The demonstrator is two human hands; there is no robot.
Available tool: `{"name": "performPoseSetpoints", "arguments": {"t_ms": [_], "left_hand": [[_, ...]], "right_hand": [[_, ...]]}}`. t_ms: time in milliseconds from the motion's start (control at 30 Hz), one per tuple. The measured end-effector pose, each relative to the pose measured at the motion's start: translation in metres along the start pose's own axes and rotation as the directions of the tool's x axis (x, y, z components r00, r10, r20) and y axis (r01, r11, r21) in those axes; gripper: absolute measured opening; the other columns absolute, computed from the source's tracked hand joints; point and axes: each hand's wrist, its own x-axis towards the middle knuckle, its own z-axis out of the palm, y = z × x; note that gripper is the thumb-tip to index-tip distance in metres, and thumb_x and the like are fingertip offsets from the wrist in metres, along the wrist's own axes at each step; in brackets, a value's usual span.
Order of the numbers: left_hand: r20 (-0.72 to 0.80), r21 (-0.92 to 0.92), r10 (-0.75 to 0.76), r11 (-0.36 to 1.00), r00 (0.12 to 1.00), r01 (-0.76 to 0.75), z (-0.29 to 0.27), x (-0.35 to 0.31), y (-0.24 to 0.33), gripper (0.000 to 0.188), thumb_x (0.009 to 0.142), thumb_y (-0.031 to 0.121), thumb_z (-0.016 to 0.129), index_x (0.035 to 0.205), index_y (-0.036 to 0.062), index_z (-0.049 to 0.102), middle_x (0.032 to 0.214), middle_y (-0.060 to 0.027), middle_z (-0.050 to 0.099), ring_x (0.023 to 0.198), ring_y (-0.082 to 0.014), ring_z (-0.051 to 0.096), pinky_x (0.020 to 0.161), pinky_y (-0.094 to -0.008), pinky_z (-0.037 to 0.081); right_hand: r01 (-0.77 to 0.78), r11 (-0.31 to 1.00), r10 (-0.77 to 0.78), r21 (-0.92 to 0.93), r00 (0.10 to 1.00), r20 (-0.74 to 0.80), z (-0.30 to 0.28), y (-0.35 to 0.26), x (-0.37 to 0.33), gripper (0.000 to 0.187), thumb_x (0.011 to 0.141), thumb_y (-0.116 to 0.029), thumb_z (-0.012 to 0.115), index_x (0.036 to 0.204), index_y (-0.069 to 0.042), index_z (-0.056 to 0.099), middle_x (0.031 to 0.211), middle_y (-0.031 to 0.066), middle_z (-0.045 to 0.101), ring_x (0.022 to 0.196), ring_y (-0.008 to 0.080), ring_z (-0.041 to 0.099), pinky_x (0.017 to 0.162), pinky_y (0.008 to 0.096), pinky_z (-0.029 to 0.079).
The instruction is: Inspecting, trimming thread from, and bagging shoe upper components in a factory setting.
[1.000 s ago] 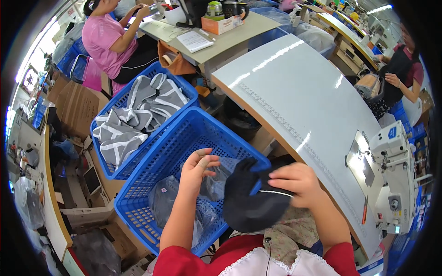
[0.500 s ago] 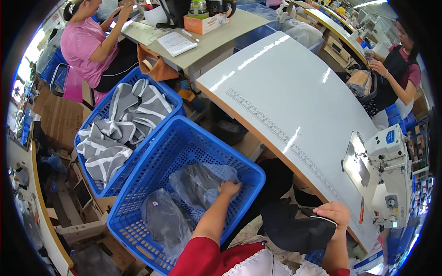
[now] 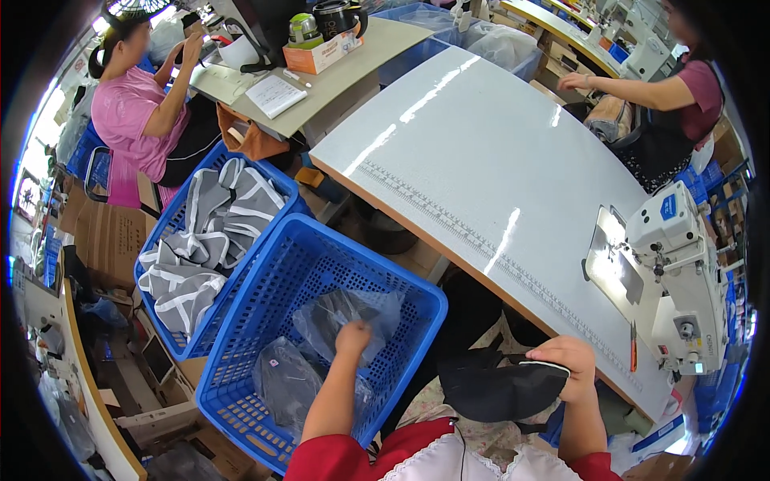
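My left hand (image 3: pixel 354 340) is reaching into a blue plastic basket (image 3: pixel 234 353), its fingers curled over a clear plastic bag (image 3: pixel 329 315) with dark pieces inside. Whether it grips the bag I cannot tell, as the fingertips are hidden. A second clear bag (image 3: pixel 286 377) with dark contents lies beside it in the basket. Over my lap, my right hand (image 3: pixel 568 362) is closed on the edge of a curved black fabric piece (image 3: pixel 497 391). A thin white line shows at the held edge.
Grey fabric pieces with white trim (image 3: pixel 224 220) fill another blue basket (image 3: pixel 183 346) behind. To the right stands a white worktable (image 3: pixel 481 152) with a sewing machine (image 3: pixel 682 280) and an orange-handled tool (image 3: pixel 634 349). Two people sit nearby, at far left and far right.
My left hand has moved left across the bag. My right hand has shifted slightly, and the black fabric hangs less low. The person at far right has stretched an arm out.
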Motion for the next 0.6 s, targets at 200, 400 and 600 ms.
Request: {"name": "performPoseSetpoints", "arguments": {"t_ms": [200,400,600], "left_hand": [[-0.158,-0.983,-0.018,0.099,0.987,-0.155,-0.027,-0.063,-0.005,0.029,0.088,0.024,0.051,0.106,0.0024,0.056,0.109,-0.0090,0.059,0.096,-0.0256,0.059,0.082,-0.0400,0.049],[-0.332,-0.912,0.003,-0.256,0.943,-0.320,-0.068,-0.090,0.005,0.017,0.089,0.019,0.050,0.096,0.0052,0.057,0.099,-0.0076,0.061,0.091,-0.0224,0.060,0.076,-0.0362,0.050],[-0.398,-0.906,0.187,0.071,0.898,-0.417,-0.120,-0.126,0.037,0.018,0.090,0.020,0.053,0.084,0.0052,0.061,0.058,0.0047,0.045,0.044,-0.0056,0.040,0.039,-0.0205,0.030]], "right_hand": [[0.002,0.996,-0.005,0.090,1.000,0.029,0.010,0.009,-0.001,0.023,0.063,-0.005,0.063,0.086,-0.003,0.067,0.078,0.0110,0.067,0.066,0.0252,0.064,0.059,0.0296,0.047],[0.025,0.987,-0.041,0.158,0.995,0.096,0.023,0.004,0.017,0.026,0.062,-0.003,0.064,0.088,-0.003,0.067,0.078,0.0100,0.067,0.065,0.0238,0.063,0.059,0.0302,0.048],[-0.115,0.954,0.043,0.276,0.966,0.255,0.040,-0.001,0.035,0.026,0.065,-0.002,0.065,0.092,-0.003,0.068,0.075,0.0110,0.066,0.064,0.0227,0.064,0.056,0.0275,0.048]]}}
